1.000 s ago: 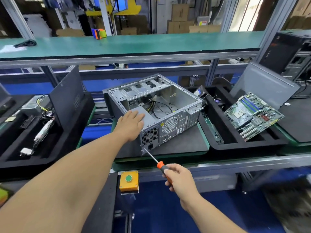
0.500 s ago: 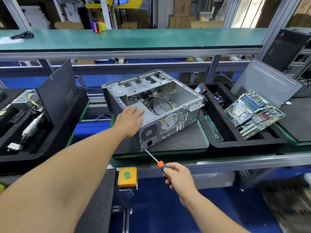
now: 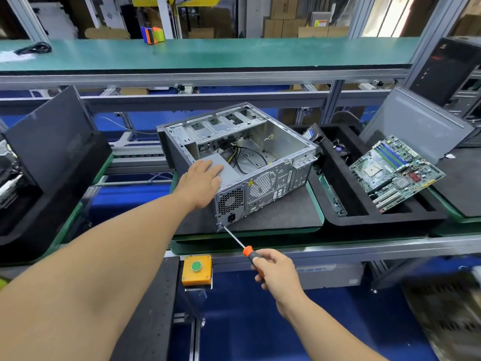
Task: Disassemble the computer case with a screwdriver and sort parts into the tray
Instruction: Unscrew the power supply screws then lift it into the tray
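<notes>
An open grey computer case [image 3: 276, 142] lies on its side on a black mat [image 3: 281, 217]. My left hand [image 3: 201, 182] rests flat on the grey power supply [image 3: 229, 173] at the case's near corner. My right hand [image 3: 276, 272] grips an orange-handled screwdriver [image 3: 235, 239], whose tip touches the lower left corner of the case's rear panel below the power socket. To the right, a black foam tray [image 3: 390, 218] holds a green motherboard [image 3: 395, 170], which leans on the tray's right side.
A grey side panel [image 3: 416, 126] leans behind the right tray. Another black tray [image 3: 39, 217] with a dark panel [image 3: 49, 142] stands at left. A yellow box with a green button [image 3: 196, 269] sits on the near rail. A green shelf [image 3: 208, 54] runs overhead.
The view has shifted slightly. My left hand stays on the power supply and the screwdriver tip stays at the same rear corner of the case.
</notes>
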